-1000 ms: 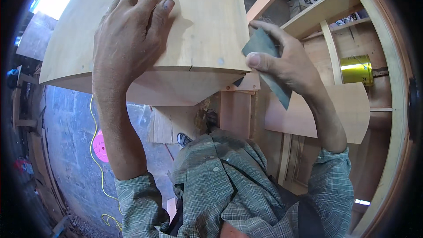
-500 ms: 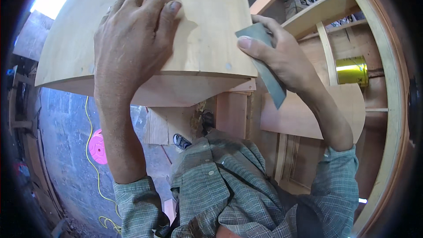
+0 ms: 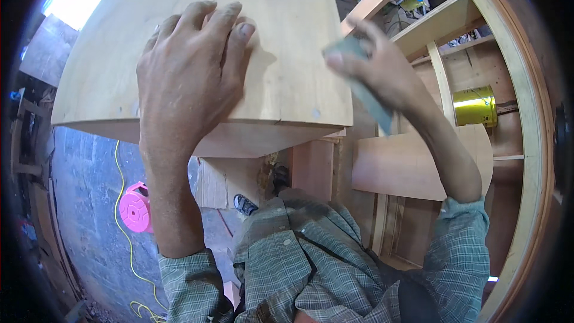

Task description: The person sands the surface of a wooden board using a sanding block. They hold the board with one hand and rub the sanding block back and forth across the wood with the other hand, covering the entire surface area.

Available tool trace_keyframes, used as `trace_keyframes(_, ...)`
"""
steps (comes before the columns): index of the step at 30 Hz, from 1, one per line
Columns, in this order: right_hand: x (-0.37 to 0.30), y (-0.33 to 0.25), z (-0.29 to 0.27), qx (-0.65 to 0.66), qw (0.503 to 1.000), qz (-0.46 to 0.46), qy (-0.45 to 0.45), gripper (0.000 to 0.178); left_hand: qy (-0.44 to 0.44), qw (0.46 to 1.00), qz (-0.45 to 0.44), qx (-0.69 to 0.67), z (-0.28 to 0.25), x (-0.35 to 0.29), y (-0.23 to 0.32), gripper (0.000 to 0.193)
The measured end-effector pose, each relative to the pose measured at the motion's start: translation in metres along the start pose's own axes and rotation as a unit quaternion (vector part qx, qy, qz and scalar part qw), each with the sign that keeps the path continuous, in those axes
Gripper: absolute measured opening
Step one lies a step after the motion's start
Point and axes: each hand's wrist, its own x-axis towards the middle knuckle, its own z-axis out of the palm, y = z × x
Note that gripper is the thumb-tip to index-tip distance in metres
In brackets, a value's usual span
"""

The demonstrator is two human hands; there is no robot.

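A pale wooden panel [image 3: 287, 42] with a curved front edge lies in front of me, on top of a wooden piece of furniture. On its near left part rests my left hand [image 3: 191, 72], palm down, the fingers laid on the wood and slightly bent, with nothing held. At the panel's right edge, my right hand [image 3: 385, 69] pinches a folded grey-green sheet of sandpaper [image 3: 372, 100] between thumb and fingers. The sandpaper's upper end is by the edge and its lower end hangs free. Motion blurs the right hand, so I cannot tell whether the sandpaper touches the wood.
To the right stands an open wooden frame [image 3: 442, 78] with a yellow metal can [image 3: 475, 106] in it. A loose curved board [image 3: 418, 161] lies below the can. On the floor at left are a pink plastic object [image 3: 136, 209] and a yellow cord [image 3: 124, 221].
My right hand has slid the sandpaper farther away along the panel's right edge. My left hand keeps its place on the wood. The whole view has shifted slightly, so the panel sits lower.
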Motion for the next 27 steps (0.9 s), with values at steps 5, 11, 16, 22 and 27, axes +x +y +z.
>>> trace_keyframes(5, 0.117, 0.050, -0.032, -0.226, 0.945, -0.037, 0.235, 0.074, -0.015, 1.000, -0.009, -0.020, -0.004, -0.001, -0.001, 0.028)
trace_keyframes(11, 0.069, 0.030, -0.036, -0.055, 0.881, -0.440, 0.164, 0.018, -0.029, 0.998, -0.039, -0.033, -0.008, 0.002, 0.005, 0.029)
trace_keyframes(16, 0.014, 0.004, -0.010, -0.103, 0.838, -0.535, -0.010, 0.033, -0.060, 0.995, -0.072, -0.025, -0.014, 0.005, 0.004, 0.031)
trace_keyframes(22, 0.110, 0.056, 0.004, -0.058, 0.837, -0.541, 0.056, 0.040, -0.160, 0.980, -0.005, 0.114, -0.002, 0.069, 0.005, 0.039)
trace_keyframes(27, 0.174, 0.088, 0.014, 0.008, 0.881, -0.468, 0.074, 0.043, -0.095, 0.987, 0.066, 0.115, 0.057, 0.124, -0.024, 0.039)
